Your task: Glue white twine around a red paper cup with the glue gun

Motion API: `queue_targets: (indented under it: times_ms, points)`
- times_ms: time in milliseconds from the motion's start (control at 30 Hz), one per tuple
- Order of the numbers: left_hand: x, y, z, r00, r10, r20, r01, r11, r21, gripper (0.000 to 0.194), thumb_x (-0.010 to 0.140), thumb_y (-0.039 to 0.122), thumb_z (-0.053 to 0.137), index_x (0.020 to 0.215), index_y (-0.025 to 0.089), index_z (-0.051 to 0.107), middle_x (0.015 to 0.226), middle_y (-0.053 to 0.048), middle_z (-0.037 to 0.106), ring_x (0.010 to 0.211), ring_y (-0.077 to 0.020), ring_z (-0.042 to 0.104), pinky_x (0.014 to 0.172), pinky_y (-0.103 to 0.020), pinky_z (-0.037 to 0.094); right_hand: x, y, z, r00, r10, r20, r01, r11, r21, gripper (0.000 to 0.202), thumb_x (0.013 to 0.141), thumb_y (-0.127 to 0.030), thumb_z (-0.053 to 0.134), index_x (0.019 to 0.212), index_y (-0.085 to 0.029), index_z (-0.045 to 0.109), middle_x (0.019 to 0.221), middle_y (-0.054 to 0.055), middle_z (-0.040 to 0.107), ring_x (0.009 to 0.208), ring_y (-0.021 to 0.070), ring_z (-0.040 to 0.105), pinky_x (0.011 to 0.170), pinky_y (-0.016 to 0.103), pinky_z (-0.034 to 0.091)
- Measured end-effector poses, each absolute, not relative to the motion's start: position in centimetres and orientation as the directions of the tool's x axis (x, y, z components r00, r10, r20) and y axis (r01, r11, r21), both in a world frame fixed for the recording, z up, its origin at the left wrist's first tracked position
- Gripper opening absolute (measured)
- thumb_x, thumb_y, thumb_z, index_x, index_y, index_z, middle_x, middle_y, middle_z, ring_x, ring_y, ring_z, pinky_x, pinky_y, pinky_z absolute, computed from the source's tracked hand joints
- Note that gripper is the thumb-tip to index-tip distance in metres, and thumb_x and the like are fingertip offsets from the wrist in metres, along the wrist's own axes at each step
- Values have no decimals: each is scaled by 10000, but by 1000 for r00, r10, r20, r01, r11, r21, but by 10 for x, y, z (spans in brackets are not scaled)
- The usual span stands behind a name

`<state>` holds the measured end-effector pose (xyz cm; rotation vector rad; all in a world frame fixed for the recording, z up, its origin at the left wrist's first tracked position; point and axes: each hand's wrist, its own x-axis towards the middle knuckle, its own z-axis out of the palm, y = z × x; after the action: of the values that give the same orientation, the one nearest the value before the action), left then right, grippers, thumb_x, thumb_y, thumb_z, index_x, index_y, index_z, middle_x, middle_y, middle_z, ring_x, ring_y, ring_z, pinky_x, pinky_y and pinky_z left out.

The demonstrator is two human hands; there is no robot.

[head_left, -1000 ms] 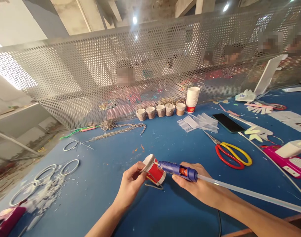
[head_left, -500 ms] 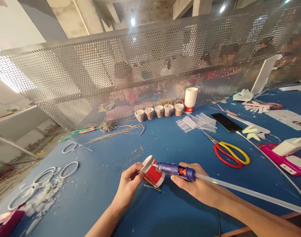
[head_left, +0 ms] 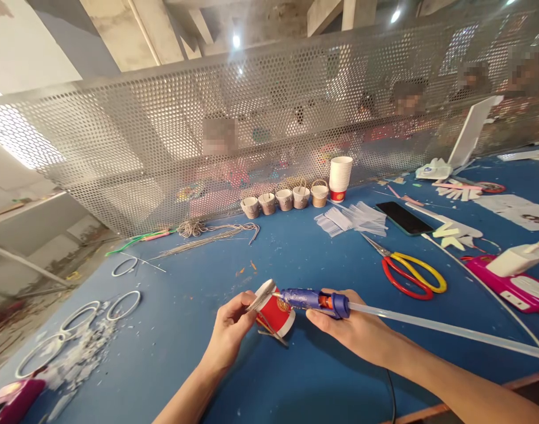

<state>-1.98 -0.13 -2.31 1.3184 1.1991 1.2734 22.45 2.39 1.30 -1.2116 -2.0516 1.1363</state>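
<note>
In the head view, a red and white paper cup (head_left: 278,315) is tilted on its side with cord around the end nearer my left hand. My left hand (head_left: 232,324) is closed on that end, thumb and fingers pinching it. My right hand (head_left: 346,324) is wrapped round a blue glue gun (head_left: 302,298), whose metal tip touches or nearly touches the cord on the cup. A long clear glue stick (head_left: 428,325) sticks out of the gun's back. Thin brown strands hang below the cup, partly hidden behind it.
Several small cord-wrapped cups (head_left: 284,200) stand beside a stack of paper cups (head_left: 340,176) along the perforated metal screen (head_left: 163,147). Scissors (head_left: 413,274), a phone (head_left: 404,218) and a pink power strip (head_left: 512,282) lie right. Cord (head_left: 202,238) and white rings (head_left: 124,305) lie left.
The cup has turned slightly in my left hand, so more of its printed gold mark shows. The glue gun has shifted very slightly and its tip stays at the cord.
</note>
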Motion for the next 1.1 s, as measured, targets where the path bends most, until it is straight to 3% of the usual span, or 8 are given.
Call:
queue_targets:
  times_ms: [400, 533, 667, 767, 900, 1100]
  points:
    - [-11, 0, -15, -71, 992, 102, 191, -87, 978, 294, 750, 420, 656, 647, 148, 618, 656, -11, 574, 623, -145, 507, 593, -246, 435, 211, 17, 1, -561, 799, 217, 399, 491, -774, 289, 850, -407, 500, 646, -212, 435, 587, -32, 521, 541, 114, 469, 548, 227, 345]
    - [-10, 0, -12, -103, 989, 102, 209, -79, 975, 247, 766, 366, 631, 644, 151, 624, 630, -5, 577, 613, -148, 516, 600, -256, 440, 216, 20, 5, -524, 837, 155, 319, 362, -876, 295, 845, -429, 505, 648, -211, 479, 572, -36, 508, 510, 105, 454, 506, 216, 356]
    - [-13, 1, -10, -154, 980, 128, 221, -92, 971, 177, 757, 274, 602, 629, 155, 622, 587, 9, 572, 589, -145, 513, 603, -262, 429, 225, 44, 1, -346, 938, 10, 324, 130, -937, 428, 844, -580, 451, 695, -201, 583, 500, -40, 470, 456, 117, 468, 451, 222, 369]
    - [-13, 0, -8, -174, 974, 142, 233, -99, 967, 155, 743, 248, 589, 621, 158, 619, 575, 13, 573, 585, -145, 511, 598, -261, 422, 228, 72, -11, -185, 980, 72, 482, 154, -862, 482, 860, -602, 400, 808, -186, 638, 649, 11, 596, 600, 159, 577, 534, 243, 431]
    - [-10, -2, -4, -176, 972, 153, 254, -105, 961, 157, 734, 264, 594, 616, 163, 616, 574, 17, 572, 580, -141, 511, 594, -255, 429, 226, 99, -33, -146, 965, 217, 726, 254, -639, 354, 862, -488, 459, 853, -178, 632, 870, 79, 642, 867, 243, 601, 750, 322, 452]
    - [-12, -5, 0, -196, 964, 181, 302, -117, 946, 144, 736, 281, 585, 648, 172, 617, 581, 14, 582, 588, -144, 521, 593, -244, 439, 238, 95, -40, -189, 956, 226, 762, 288, -580, 325, 816, -477, 532, 913, -178, 614, 883, 80, 628, 872, 255, 600, 747, 336, 450]
